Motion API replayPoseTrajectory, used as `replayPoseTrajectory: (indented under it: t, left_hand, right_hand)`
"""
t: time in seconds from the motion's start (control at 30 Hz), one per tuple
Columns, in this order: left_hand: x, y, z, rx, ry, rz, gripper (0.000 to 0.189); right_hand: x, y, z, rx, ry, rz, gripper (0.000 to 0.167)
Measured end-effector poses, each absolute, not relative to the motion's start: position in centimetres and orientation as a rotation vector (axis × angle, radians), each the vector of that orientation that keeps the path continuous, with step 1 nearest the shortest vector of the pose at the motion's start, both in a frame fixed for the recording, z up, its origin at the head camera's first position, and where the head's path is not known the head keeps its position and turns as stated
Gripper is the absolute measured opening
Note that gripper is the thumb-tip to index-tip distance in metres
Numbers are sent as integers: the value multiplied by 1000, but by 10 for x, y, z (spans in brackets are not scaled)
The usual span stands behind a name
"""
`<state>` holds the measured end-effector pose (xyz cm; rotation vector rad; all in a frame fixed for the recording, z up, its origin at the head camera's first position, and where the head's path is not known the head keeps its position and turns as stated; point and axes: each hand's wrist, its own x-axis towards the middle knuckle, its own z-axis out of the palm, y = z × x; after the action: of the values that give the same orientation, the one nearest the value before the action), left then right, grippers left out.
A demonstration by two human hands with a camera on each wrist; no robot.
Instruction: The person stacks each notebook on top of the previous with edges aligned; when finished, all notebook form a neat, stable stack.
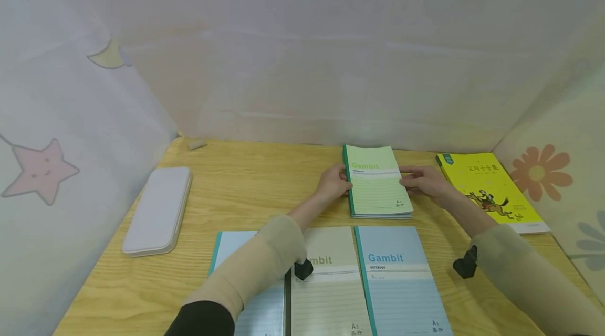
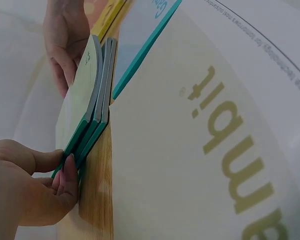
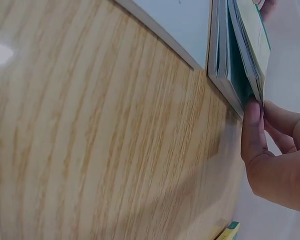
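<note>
A small pale-green Gambit notebook [image 1: 378,184] with a teal spine lies on top of a stack of like-sized notebooks at the back of the table. My left hand [image 1: 332,182] pinches its spine between thumb and fingers. At the opposite edge, my right hand [image 1: 427,182] pinches the same notebook. In the right wrist view, a wedge-shaped gap shows between this top notebook [image 3: 255,40] and the lower notebooks [image 3: 222,55]. The left wrist view shows the stacked spines fanned slightly apart beside the left fingers [image 2: 67,182].
Three larger notebooks lie in a front row: a blue one [image 1: 402,283] at right, a beige one [image 1: 326,294] in the middle, and a light-blue one [image 1: 264,304] partly under my left sleeve. A yellow book [image 1: 487,184] lies right, a white case [image 1: 158,210] left.
</note>
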<state>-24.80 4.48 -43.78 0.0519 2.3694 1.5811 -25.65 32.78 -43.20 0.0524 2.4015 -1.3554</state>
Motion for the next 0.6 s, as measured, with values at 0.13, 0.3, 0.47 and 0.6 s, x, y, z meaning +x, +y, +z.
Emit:
replayPoseTrajectory:
  t: [0.13,0.3,0.47,0.6]
  left_hand:
    - [-247,45,-438,100,2453,1486,61]
    - [-248,44,-441,163,2530,1406,46]
    - [-249,43,-441,209,2560,1374,18]
    - [-248,42,-441,239,2568,1372,12]
  right_hand:
    - [-258,328,-434,18,2417,-1326,58]
    - [-256,327,-435,-1,2438,-1297,58]
    - [-256,327,-434,-38,2464,-1247,57]
    - [-256,326,-434,-64,2478,-1222,56]
